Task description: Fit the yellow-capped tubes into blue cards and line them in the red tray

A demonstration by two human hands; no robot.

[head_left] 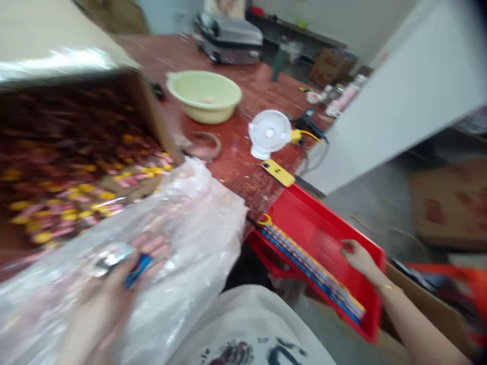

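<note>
My left hand (114,284) is low at the left, blurred by motion, with its fingers closed round a small blue and silver packet (133,263) over a clear plastic bag (182,238). Behind it a cardboard box (72,66) lies tipped on its side, full of several small red and yellow packets (76,203). My right hand (359,258) rests on the far wall of a red plastic tray (323,238) on my lap. A neat row of blue packets (315,268) lines the tray's near side.
On the red-brown table (236,162) stand a pale green bowl (203,94), a small white fan (268,133), a yellow phone (277,172) and a grey machine (228,38). A white panel (411,91) leans at right. Cardboard boxes stand on the floor.
</note>
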